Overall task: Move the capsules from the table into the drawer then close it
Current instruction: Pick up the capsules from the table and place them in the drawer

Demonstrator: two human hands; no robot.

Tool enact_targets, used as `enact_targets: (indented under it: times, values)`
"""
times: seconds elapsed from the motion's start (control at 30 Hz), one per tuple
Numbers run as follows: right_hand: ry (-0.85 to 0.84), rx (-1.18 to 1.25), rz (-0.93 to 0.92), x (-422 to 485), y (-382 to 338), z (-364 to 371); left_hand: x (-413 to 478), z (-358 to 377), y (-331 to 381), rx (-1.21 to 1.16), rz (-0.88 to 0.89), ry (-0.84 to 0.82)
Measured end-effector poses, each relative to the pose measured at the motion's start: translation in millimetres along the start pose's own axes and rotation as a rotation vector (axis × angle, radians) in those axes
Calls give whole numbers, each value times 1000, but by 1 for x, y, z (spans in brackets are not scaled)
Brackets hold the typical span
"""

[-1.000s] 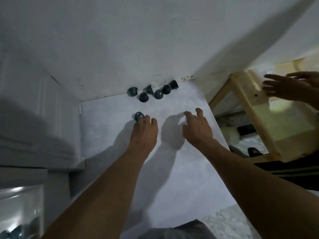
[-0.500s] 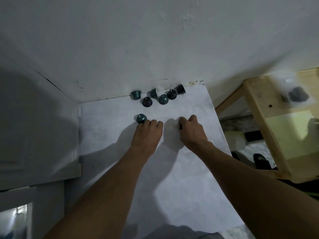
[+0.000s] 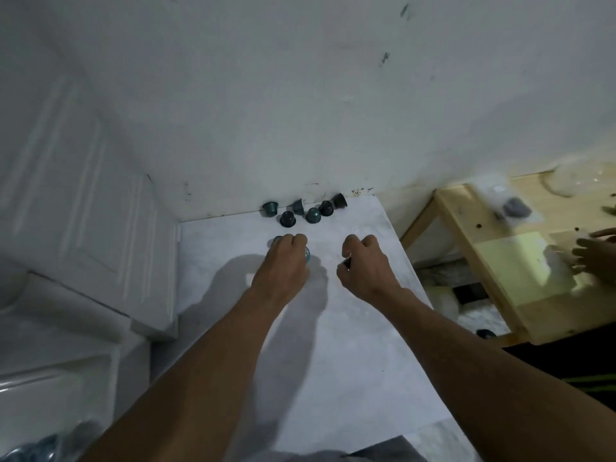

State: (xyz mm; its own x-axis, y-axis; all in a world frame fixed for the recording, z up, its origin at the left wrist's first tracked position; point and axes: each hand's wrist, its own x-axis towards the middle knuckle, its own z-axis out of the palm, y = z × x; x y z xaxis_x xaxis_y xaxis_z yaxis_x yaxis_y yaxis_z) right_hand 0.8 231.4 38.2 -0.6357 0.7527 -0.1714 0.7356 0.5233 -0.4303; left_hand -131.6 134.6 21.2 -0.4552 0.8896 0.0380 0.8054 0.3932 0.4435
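- Six dark capsules [image 3: 312, 215] sit in a cluster at the table's [image 3: 350, 328] far edge, against the wall [image 3: 300, 95].
- The left hand [image 3: 283, 265] has its fingers curled over two teal capsules [image 3: 307, 253], one peeking out at each side.
- The right hand [image 3: 365, 268] has its fingers closed on one dark capsule [image 3: 346, 262].
- More capsules lie in the open drawer [image 3: 50, 395], near left.

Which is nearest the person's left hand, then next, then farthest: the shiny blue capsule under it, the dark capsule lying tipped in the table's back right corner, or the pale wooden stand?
1. Shiny blue capsule, under the left hand.
2. Dark tipped capsule, back right corner.
3. Pale wooden stand, far right, off the table.
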Motion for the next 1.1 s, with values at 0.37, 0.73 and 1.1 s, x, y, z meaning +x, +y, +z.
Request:
enact_targets:
  times: [0.37, 0.73, 1.1]
  values:
    - [109, 49, -300, -48, -10, -35, -73, -50, 35, -73, -129, 212]
    - [50, 113, -572, -141, -4, -49, -195, -49, 108, -98, -356, 480]
    - [-11, 132, -885, -229, -102, -30, -326, -110, 90, 30, -591, 638]
